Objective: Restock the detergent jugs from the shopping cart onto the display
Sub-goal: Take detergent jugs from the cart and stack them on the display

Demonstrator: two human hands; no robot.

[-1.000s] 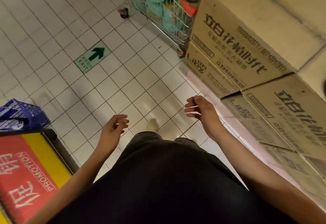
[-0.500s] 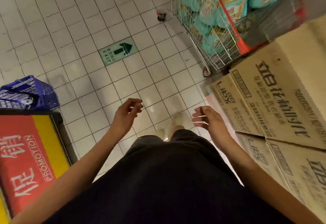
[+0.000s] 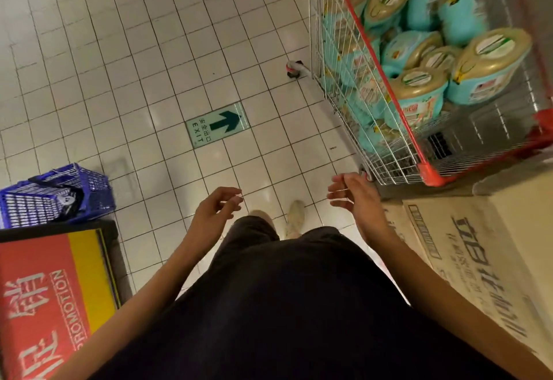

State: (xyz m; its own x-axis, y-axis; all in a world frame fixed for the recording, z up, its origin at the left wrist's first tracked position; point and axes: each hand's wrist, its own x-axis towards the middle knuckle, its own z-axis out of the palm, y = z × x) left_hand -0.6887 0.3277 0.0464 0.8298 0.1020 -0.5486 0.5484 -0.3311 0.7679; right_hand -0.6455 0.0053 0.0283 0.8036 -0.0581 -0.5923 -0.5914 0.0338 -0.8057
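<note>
Plenty left to do: the shopping cart is piled with teal detergent jugs. Left hand and right hand hover just short of the cart's near corner, fingers loose, each grip empty.

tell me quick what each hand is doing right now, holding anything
Left hand: open, fingers loosely curled, holding nothing.
Right hand: open, fingers loosely curled, holding nothing.
</note>
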